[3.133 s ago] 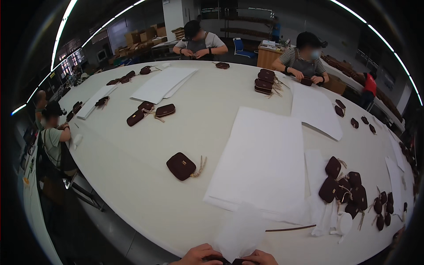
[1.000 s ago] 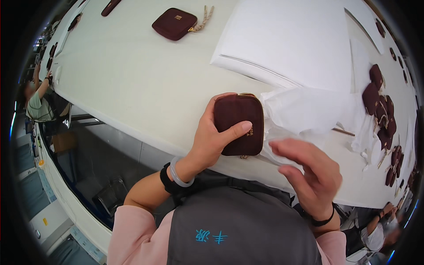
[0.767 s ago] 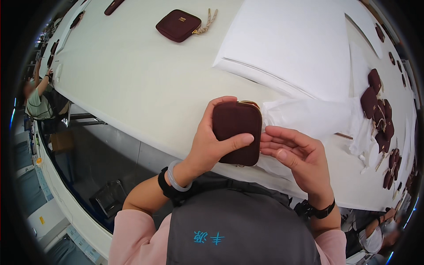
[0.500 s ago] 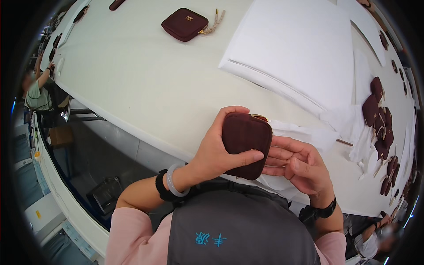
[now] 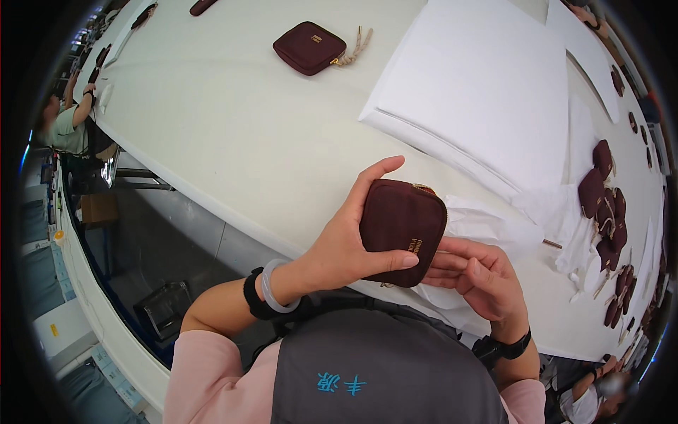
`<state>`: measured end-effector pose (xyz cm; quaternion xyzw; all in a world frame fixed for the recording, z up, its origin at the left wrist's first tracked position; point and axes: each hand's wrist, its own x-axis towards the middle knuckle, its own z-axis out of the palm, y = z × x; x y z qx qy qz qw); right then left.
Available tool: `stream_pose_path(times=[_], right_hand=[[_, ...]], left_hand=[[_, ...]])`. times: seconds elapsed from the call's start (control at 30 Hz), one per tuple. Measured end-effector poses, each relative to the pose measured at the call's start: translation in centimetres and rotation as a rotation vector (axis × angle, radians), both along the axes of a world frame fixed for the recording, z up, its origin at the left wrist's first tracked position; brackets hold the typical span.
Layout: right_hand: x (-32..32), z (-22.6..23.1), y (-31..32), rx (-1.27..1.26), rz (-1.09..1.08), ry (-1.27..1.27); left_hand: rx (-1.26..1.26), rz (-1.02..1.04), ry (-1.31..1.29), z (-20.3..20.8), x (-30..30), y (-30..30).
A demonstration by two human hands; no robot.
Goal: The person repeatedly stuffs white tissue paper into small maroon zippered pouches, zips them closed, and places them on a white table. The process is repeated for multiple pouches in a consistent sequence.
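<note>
A small dark maroon zip pouch with rounded corners stands tilted up before me. My left hand grips it from the left, thumb across its lower front and index finger raised off the top edge. Gold lettering shows beside the thumb, and a gold zip runs round the upper right corner. At the pouch's right edge is my right hand, palm up with fingers stretched and thumb off the pouch. Its fingertips pass behind the pouch, where I cannot see whether they touch it.
Another maroon pouch with a beige cord pull lies farther up the pale table. White sheets are stacked right of it, with crumpled white tissue nearer me. A pile of maroon pouches lies at right. Other people work at far left and lower right.
My left index finger has lifted off the pouch's top edge. The left thumb has shifted, uncovering gold lettering on the front. My right hand has barely moved.
</note>
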<state>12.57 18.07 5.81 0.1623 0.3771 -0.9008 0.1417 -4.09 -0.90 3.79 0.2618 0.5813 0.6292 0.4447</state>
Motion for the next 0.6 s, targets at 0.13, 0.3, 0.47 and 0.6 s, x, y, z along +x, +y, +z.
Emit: stream_pose_path(times=[0.13,0.3,0.47,0.6], right_hand=[[-0.1,-0.6,-0.9,-0.006,-0.009,0.082],[-0.6,-1.3,-1.6,-0.041,-0.038,0.139],[-0.1,-2.0,-0.9,-0.056,-0.055,0.157],[0.1,0.4,-1.0,0.18,-0.173,0.226]], left_hand=[[0.029,-0.012,0.08,-0.2,0.6,0.2],[0.005,0.032,0.104,-0.1,0.8,0.2],[0.005,0.054,-0.119,1.6,0.6,-0.4],[0.019,0.015,0.044,2.4,-0.1,-1.4]])
